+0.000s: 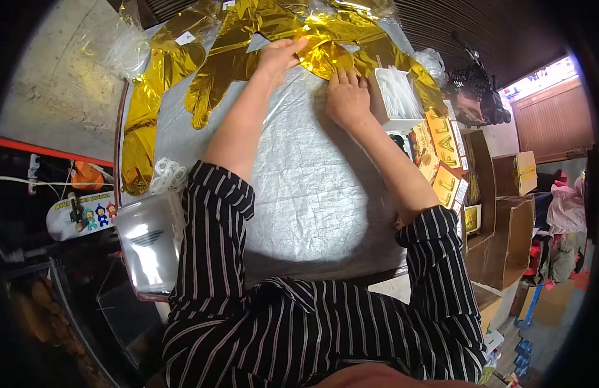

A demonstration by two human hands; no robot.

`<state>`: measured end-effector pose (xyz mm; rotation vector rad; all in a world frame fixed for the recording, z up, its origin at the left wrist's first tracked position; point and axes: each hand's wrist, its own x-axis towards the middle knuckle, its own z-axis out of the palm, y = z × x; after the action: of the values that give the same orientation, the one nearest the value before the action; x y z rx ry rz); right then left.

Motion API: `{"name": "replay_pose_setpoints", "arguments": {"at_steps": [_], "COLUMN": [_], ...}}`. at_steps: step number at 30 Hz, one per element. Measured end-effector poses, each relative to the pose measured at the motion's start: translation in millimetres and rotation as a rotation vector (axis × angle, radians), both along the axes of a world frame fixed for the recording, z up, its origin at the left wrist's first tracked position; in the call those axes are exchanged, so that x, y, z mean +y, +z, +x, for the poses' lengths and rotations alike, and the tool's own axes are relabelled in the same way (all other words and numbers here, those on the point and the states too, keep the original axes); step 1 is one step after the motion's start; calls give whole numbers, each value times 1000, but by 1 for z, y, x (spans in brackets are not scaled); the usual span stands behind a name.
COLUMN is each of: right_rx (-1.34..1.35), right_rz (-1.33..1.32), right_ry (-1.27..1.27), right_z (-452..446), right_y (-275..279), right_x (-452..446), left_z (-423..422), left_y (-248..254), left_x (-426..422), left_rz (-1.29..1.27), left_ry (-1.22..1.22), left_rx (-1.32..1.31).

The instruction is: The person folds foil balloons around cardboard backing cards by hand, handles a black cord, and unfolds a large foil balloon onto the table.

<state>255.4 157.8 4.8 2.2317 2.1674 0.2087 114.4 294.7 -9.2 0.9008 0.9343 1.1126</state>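
Flat gold foil balloons lie across the far side of the silver-covered table. My left hand reaches to the edge of a shiny gold foil balloon, its thumb and fingers closed on that edge. Lower and to the right, my right hand lies palm down with fingers stretched out, the fingertips resting on the same foil. Just right of that hand stands a white box of clear straws.
Printed cards reading "FALL" lie along the right edge. Clear plastic bags and a bundle of white ribbon sit at the left. Cardboard boxes stand right of the table. A long foil strip hangs near the left edge.
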Motion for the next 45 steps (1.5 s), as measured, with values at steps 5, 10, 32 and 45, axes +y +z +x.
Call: {"name": "replay_pose_setpoints", "arguments": {"at_steps": [5, 10, 32, 45], "right_rx": [-46, 297, 361, 1000], "right_rz": [197, 49, 145, 301], "right_ry": [113, 173, 368, 947], "right_z": [-23, -37, -38, -64], "right_y": [4, -29, -13, 257], "right_x": [34, 63, 122, -109], "left_z": [-8, -34, -237, -228], "left_y": [19, 76, 302, 302], "left_x": [5, 4, -116, -202], "left_rz": [259, 492, 689, 587], "left_ry": [-184, 143, 63, -450], "left_rx": [257, 469, 252, 39]}}
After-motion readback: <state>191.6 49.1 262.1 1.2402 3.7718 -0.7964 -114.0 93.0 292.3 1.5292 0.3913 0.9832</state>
